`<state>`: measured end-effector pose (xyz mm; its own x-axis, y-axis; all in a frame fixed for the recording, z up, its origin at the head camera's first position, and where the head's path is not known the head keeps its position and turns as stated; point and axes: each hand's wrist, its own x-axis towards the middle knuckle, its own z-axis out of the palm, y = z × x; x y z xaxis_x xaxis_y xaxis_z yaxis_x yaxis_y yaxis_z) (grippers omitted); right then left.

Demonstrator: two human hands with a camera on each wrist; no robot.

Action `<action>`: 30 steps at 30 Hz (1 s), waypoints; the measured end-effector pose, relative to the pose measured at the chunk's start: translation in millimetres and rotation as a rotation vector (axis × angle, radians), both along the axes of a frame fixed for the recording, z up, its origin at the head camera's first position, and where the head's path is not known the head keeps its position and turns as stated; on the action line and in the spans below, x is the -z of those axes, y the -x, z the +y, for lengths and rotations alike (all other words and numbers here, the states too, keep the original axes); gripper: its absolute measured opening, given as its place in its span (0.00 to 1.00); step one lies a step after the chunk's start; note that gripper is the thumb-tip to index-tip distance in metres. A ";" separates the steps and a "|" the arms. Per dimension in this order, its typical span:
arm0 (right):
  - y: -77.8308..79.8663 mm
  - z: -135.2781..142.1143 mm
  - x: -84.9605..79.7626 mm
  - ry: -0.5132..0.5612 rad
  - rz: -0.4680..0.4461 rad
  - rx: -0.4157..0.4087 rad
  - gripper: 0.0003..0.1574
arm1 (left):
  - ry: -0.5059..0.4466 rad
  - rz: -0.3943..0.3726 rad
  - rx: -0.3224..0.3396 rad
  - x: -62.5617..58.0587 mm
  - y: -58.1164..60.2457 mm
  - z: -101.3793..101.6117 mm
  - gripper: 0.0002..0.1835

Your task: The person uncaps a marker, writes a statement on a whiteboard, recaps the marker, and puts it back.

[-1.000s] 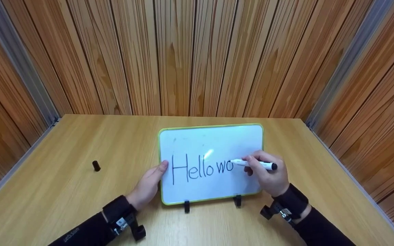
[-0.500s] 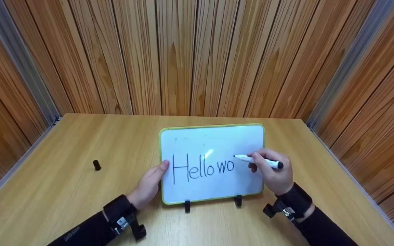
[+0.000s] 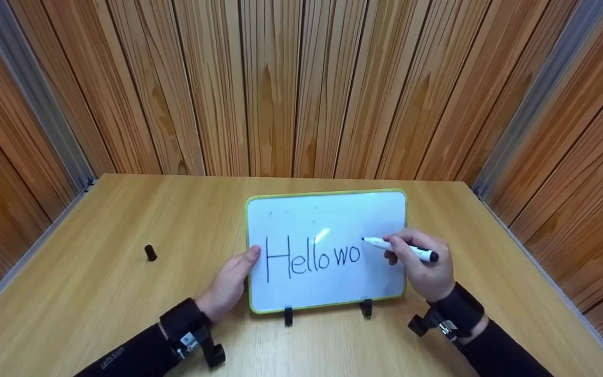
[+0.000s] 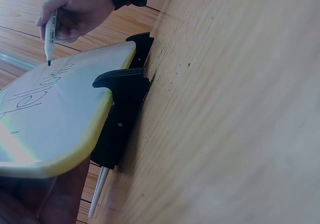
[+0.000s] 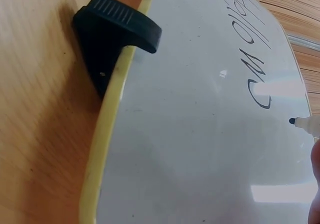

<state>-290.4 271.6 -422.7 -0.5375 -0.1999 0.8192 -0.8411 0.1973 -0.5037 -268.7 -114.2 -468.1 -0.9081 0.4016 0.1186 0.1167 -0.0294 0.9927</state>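
Observation:
A small whiteboard [image 3: 327, 283] with a yellow-green rim leans back on a black stand [image 4: 120, 119]; "Hello wo" is written across it in black. My left hand [image 3: 231, 280] grips its left edge, thumb on the front and fingers behind. Between thumb and fingers, my right hand [image 3: 424, 264] pinches a white marker [image 3: 398, 247] with a black end. The marker's dark tip points at the board just right of and above the last "o". Whether the tip touches the surface I cannot tell. In the right wrist view the marker [image 5: 307, 126] enters from the right edge.
A black marker cap [image 3: 150, 253] stands on the wooden table [image 3: 123, 303], left of the board. Two stand hooks hold the board's lower rim. Wood-panelled walls [image 3: 270, 89] rise behind the table and along both sides.
The marker tip has left the side of the "o" and shifted a little up and right, along with my right hand. My left hand keeps its grip on the board.

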 end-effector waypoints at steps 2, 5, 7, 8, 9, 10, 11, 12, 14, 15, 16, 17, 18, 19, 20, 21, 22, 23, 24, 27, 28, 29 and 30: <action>-0.6 1.6 0.4 -0.002 -0.017 0.000 0.18 | 0.000 -0.002 0.004 -0.3 0.1 -0.4 0.37; -1.1 3.0 0.7 -0.002 -0.039 0.003 0.18 | -0.003 -0.008 0.014 -0.7 0.0 -1.3 0.38; -1.4 3.5 0.8 -0.004 -0.048 0.005 0.18 | -0.004 -0.013 0.015 -0.9 -0.3 -1.6 0.38; -1.4 3.6 0.6 -0.004 -0.051 0.005 0.18 | -0.006 -0.015 0.015 -1.0 -0.4 -1.6 0.38; -1.5 3.8 0.5 -0.004 -0.053 0.005 0.18 | -0.007 -0.016 0.014 -1.0 -0.4 -1.6 0.38; -1.6 3.9 0.4 -0.004 -0.054 0.005 0.18 | -0.009 -0.017 0.013 -1.0 -0.4 -1.4 0.38; -1.6 4.0 0.3 -0.004 -0.052 0.004 0.18 | -0.011 -0.018 0.013 -1.0 -0.5 -1.1 0.38; -1.5 4.1 0.3 -0.005 -0.051 0.003 0.18 | -0.015 -0.017 0.013 -1.0 -0.5 -0.7 0.38; -1.2 4.4 0.1 -0.007 -0.046 0.003 0.18 | -0.018 -0.015 0.013 -0.4 -0.1 0.0 0.38; -0.9 4.5 0.0 -0.009 -0.044 0.004 0.18 | -0.018 -0.014 0.011 -0.1 -0.2 0.1 0.38; -0.7 4.5 0.0 -0.010 -0.042 0.005 0.18 | -0.018 -0.010 0.010 0.2 -0.2 0.1 0.38; -0.6 4.5 -0.1 -0.011 -0.042 0.006 0.18 | -0.018 -0.008 0.010 0.4 -0.3 -0.1 0.38; -0.4 4.6 -0.2 -0.013 -0.043 0.008 0.18 | -0.014 -0.006 0.008 0.7 -0.2 -0.2 0.38; -0.2 4.7 -0.2 -0.014 -0.042 0.010 0.18 | -0.010 -0.004 0.007 0.9 -0.1 -0.5 0.38; -0.2 5.0 -0.2 -0.015 -0.043 0.011 0.18 | -0.007 -0.002 0.007 1.2 -0.1 -0.8 0.39; -0.1 5.2 0.1 -0.016 -0.044 0.012 0.18 | -0.004 -0.002 0.006 0.9 -0.2 -0.9 0.39; 0.0 5.5 0.3 -0.016 -0.044 0.012 0.18 | -0.003 -0.004 0.007 0.7 -0.1 -0.8 0.39; 0.1 5.7 0.4 -0.017 -0.046 0.011 0.18 | -0.002 -0.007 0.006 0.3 -0.1 -0.6 0.39; 0.3 5.9 0.6 -0.018 -0.046 0.011 0.18 | -0.004 -0.007 0.006 -0.3 -0.4 -0.5 0.39; 0.6 5.9 1.0 -0.020 -0.048 0.007 0.19 | -0.006 -0.015 0.004 -1.2 -1.0 -0.4 0.38; 0.6 5.9 1.0 -0.020 -0.048 0.006 0.19 | -0.005 -0.016 0.003 -1.4 -1.2 -0.5 0.38; 0.5 5.9 0.8 -0.022 -0.048 0.007 0.19 | -0.003 -0.015 0.003 -1.5 -1.3 -0.5 0.38; 0.5 5.9 0.7 -0.023 -0.047 0.008 0.19 | -0.002 -0.015 0.003 -1.6 -1.3 -0.6 0.38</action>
